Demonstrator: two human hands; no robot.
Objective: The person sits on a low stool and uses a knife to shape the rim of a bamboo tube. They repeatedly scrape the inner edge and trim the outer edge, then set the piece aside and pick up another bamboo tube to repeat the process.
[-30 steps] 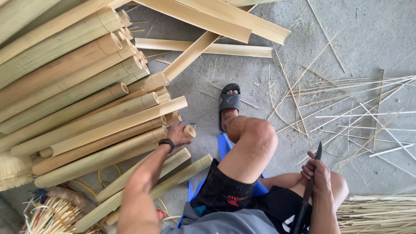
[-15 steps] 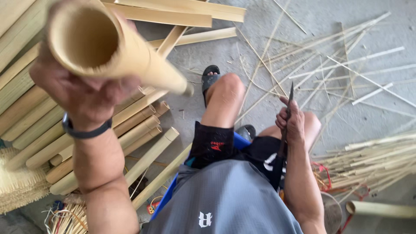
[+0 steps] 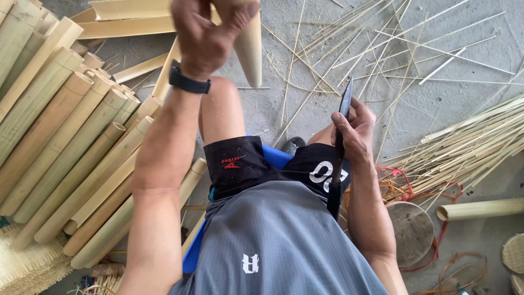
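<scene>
My left hand (image 3: 210,33), with a black band on its wrist, is raised near the camera and grips a pale bamboo tube (image 3: 250,46) that points down over my left knee. My right hand (image 3: 356,131) rests above my right thigh and is closed on the handle of a long dark knife (image 3: 339,147), blade pointing up and away. The tube and the blade are apart. I sit on a low blue seat (image 3: 275,157) in a grey shirt and black shorts.
A pile of whole bamboo tubes (image 3: 65,142) lies to my left. Split bamboo slabs (image 3: 125,16) lie at the top. Thin bamboo strips (image 3: 469,142) are heaped and scattered to the right. A short bamboo piece (image 3: 480,208) and round woven discs (image 3: 412,232) lie at lower right.
My left hand took a bamboo tube from the pile, lifted it close to the camera, then swung it right over my knee. The right hand kept holding the knife.
</scene>
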